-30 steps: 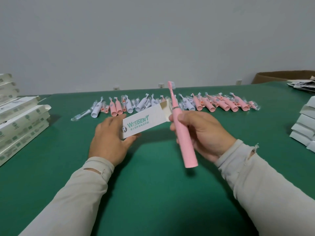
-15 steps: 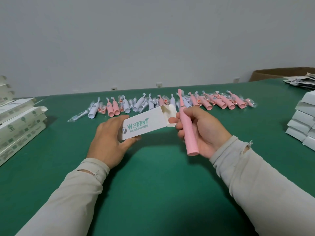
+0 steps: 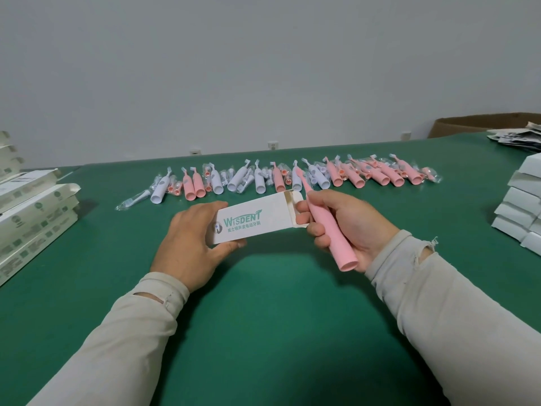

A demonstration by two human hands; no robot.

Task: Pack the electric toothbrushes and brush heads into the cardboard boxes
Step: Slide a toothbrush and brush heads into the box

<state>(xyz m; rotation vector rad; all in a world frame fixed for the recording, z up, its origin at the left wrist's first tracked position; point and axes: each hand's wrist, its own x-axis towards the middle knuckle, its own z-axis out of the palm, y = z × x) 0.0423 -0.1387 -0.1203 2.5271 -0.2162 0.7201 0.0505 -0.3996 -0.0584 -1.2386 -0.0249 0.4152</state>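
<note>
- While the left hand (image 3: 190,244) grips a white box (image 3: 257,219) by its closed end, thumb underneath and fingers curled over the top, the box hangs just above the green table (image 3: 263,332); its long axis runs left to right, tilted up toward the right, where the open end and its flaps face the other hand.
- Held in the right hand (image 3: 348,227), fingers wrapped round the handle, a pink toothbrush (image 3: 328,227) slants from its flat base, low and near the wrist, up and away to the left; its thin neck passes just behind the box's open flap.
- Beyond both hands a row of toothbrushes and brush heads (image 3: 278,178), pink and white, many in clear wrappers, lies across the table.
- Stacked boxes (image 3: 32,212) sit at the left edge, more white boxes (image 3: 521,209) at the right, with a brown carton (image 3: 480,124) and papers (image 3: 518,137) in the far right corner.
- Bristles of the held brush blend into the row behind and are hard to make out; both stacks are cut off by the picture's edges.
</note>
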